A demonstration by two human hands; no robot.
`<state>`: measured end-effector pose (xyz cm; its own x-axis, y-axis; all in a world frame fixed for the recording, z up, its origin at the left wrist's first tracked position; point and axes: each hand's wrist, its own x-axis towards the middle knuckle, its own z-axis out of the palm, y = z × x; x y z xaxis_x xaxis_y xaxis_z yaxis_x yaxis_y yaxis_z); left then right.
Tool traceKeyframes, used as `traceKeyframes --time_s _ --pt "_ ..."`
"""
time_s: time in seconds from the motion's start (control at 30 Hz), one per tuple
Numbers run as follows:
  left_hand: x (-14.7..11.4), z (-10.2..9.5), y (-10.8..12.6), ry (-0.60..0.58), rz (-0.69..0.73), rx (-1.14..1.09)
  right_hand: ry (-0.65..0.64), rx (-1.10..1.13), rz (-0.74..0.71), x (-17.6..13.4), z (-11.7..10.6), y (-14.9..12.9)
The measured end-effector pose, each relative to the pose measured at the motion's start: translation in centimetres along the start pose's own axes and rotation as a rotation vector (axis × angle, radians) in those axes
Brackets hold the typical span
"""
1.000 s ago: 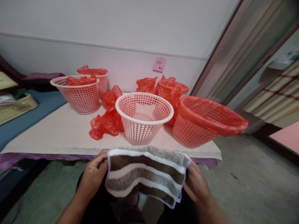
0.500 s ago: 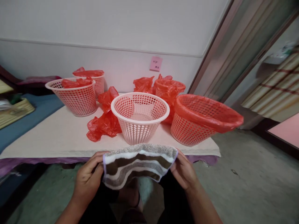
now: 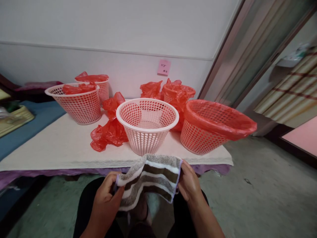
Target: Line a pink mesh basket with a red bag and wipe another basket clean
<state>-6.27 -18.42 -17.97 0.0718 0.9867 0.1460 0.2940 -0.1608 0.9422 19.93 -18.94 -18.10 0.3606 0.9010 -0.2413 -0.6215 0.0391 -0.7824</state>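
A small striped towel (image 3: 158,175) in brown, grey and white, with lilac edging, hangs between my hands over my lap. My left hand (image 3: 106,198) is closed on its left edge, thumb in front. On the right edge, my right hand (image 3: 190,183) grips the cloth, its fingers partly behind it. The towel sags and bends in the middle. Just beyond it stands an unlined pink mesh basket (image 3: 148,140), upright near the table's front edge. To the right, a second mesh basket (image 3: 200,140) is lined with a red plastic bag (image 3: 223,122) folded over its rim.
Crumpled red bags (image 3: 110,132) lie left of the middle basket. Two pink baskets holding red plastic, the nearer one (image 3: 79,107) larger in view, stand at back left. Another lined basket (image 3: 179,92) is behind. A pink note (image 3: 163,67) sticks to the wall above the white-covered table (image 3: 61,148).
Both hands have come closer together and slightly lower. The towel, stretched wider before, now folds more in the middle. The baskets have stayed in place.
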Motion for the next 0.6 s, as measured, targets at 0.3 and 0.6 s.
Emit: traceKeyframes --time_s 0.3,0.6 --pt "-0.3 -1.0 -0.8 0.055 -0.216 -0.143 0.018 0.036 0.004 0.1 0.7 0.5" --pt "-0.7 -1.8 -2.7 0.013 -0.160 -0.107 0.046 0.035 -0.011 0.2 0.9 0.3"
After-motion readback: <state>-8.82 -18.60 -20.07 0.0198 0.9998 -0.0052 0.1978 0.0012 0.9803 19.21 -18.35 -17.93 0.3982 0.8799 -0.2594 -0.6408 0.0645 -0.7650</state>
